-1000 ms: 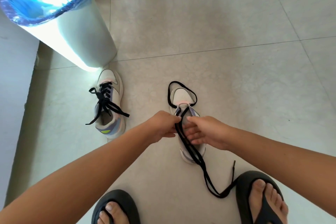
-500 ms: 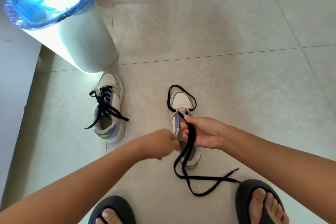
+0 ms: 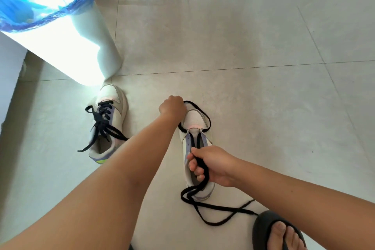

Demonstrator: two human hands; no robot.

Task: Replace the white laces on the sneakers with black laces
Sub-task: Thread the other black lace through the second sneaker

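right sneaker [image 3: 196, 148] mid-lacing, near our feet | right hand [image 3: 213, 165] gripped both black lace [image 3: 203, 170] strands to hold tension | left hand [image 3: 172, 106] fisted at toe loop, grip hidden | left sneaker [image 3: 107, 126] laced black

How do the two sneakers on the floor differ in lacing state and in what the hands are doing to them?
The left sneaker is laced up its eyelets with a black lace, ends lying loose; the right sneaker has its black lace only looped round the toe, the rest trailing on the floor. No hand touches the left sneaker; the left hand is at the right sneaker's toe loop and the right hand grips its lace. Both are white, toes pointing away.
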